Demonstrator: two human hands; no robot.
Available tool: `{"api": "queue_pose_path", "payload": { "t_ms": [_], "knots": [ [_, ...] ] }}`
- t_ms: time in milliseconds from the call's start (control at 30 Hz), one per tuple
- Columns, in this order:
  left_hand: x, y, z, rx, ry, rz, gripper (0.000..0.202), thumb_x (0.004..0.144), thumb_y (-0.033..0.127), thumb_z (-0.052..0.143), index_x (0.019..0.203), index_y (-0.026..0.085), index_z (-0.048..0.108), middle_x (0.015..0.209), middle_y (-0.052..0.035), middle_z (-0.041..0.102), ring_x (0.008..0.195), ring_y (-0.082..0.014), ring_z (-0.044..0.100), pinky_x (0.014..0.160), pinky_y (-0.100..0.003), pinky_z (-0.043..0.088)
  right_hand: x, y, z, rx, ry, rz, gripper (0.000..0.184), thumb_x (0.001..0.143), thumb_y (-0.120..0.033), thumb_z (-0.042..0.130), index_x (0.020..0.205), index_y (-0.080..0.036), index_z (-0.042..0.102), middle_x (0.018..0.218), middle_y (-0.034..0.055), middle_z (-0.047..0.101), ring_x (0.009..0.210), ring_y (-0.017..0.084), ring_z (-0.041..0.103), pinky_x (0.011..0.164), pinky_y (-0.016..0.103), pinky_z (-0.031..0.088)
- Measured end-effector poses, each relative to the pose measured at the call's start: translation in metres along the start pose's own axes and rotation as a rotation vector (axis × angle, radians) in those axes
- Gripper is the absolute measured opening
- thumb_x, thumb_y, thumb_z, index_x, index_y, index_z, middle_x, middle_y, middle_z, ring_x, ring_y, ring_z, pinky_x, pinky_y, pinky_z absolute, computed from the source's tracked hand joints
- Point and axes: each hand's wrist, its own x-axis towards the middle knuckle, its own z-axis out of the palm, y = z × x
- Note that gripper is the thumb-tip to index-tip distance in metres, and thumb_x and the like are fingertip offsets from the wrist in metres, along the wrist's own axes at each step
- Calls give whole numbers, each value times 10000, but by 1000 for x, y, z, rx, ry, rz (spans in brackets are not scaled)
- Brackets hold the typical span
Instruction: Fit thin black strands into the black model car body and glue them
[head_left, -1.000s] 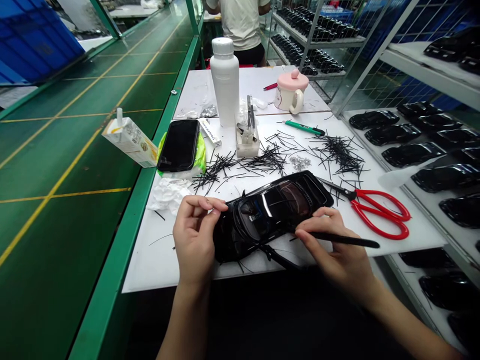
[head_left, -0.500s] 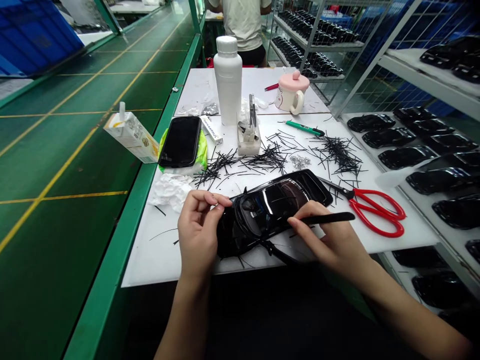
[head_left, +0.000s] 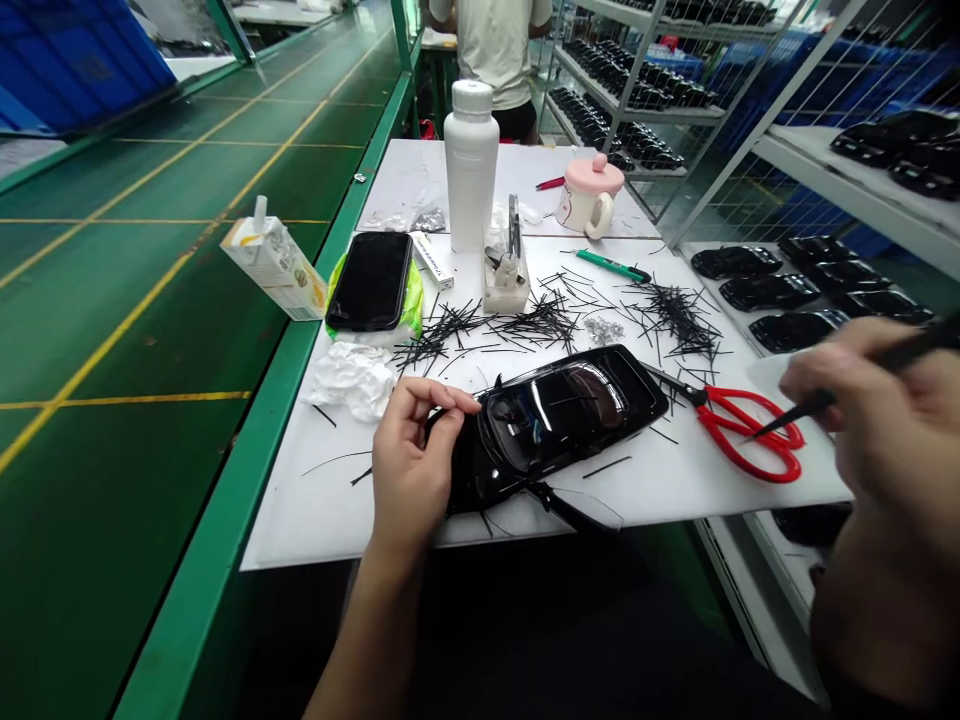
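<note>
A glossy black model car (head_left: 555, 405) lies at a slant on the white worktop. My left hand (head_left: 416, 455) is over its front end, thumb and fingertips pinched together; whatever they hold is too small to make out. Off to the right, blurred by motion, my right hand (head_left: 870, 400) grips black pointed tweezers (head_left: 795, 412), whose tip is over the red-handled scissors (head_left: 750, 430). A slim black tool (head_left: 574, 510) lies by the car's near side. Short black strips (head_left: 540, 320) are scattered beyond the car.
Behind the strips stand a small holder (head_left: 506, 290) with tools, a white bottle (head_left: 471, 170) and a lidded mug (head_left: 590, 195). A phone (head_left: 370, 282), crumpled tissue (head_left: 352, 380) and drink carton (head_left: 277, 265) are at left. Racks of model cars (head_left: 772, 292) flank the right; a person (head_left: 493, 50) stands behind.
My right hand has moved away from the car, rightwards past the scissors, with the tweezers still in it. The tweezers' tip now points left. My left hand keeps its pinch by the car.
</note>
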Motion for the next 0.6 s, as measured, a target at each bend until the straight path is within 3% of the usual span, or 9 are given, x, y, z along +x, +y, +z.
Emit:
{"api": "queue_pose_path", "payload": {
  "t_ms": [100,167,200,267,367,433,500,600],
  "knots": [
    [-1,1,-3,25,-3,6,162,885,82,562,836,231,518,829,38,675,861,-104,636,843,-199,487,14,34,-3,-492,-545,66,388,868,-543,587,648,-236,500,526,-4,497,482,182,442,518,325,294],
    [-2,1,-5,52,-16,-1,144,891,107,565,829,229,518,823,30,671,851,-117,636,838,-218,486,22,49,2,-583,-776,19,342,861,-509,600,673,-231,531,594,25,594,528,204,515,533,317,310],
    [-2,1,-6,65,-34,-13,138,890,118,566,822,227,516,822,24,672,843,-125,636,828,-229,487,27,53,6,-597,-830,-2,321,847,-483,622,661,-231,550,584,25,605,517,203,521,521,309,297],
    [-3,0,-8,77,-45,-30,123,891,137,556,812,222,516,809,11,669,822,-142,636,798,-246,491,43,50,18,-549,-868,-49,295,828,-439,656,640,-231,567,545,16,590,484,185,493,496,289,252],
    [-2,-1,-7,78,-21,-44,109,897,183,535,797,221,518,790,3,656,801,-157,631,767,-259,494,78,23,48,-248,-808,-89,253,820,-423,693,696,-223,603,542,-9,551,485,151,447,488,269,225],
    [-2,1,-7,86,-18,-39,114,900,212,528,786,222,521,780,1,649,787,-163,630,750,-258,492,101,-3,79,-66,-776,-114,234,851,-451,662,836,-219,634,641,-15,570,553,141,484,507,256,300],
    [-2,4,-6,90,5,-39,127,897,232,524,770,222,525,767,0,642,768,-168,628,734,-258,487,119,-26,116,68,-767,-132,336,898,-487,580,1096,-217,604,836,6,614,638,138,552,541,259,408],
    [-3,5,-5,87,70,-42,143,889,255,509,751,224,532,740,-1,639,732,-174,623,719,-261,472,136,-46,170,199,-742,-137,398,905,-469,555,1172,-174,563,953,35,618,623,115,564,507,255,436]
  ]
}}
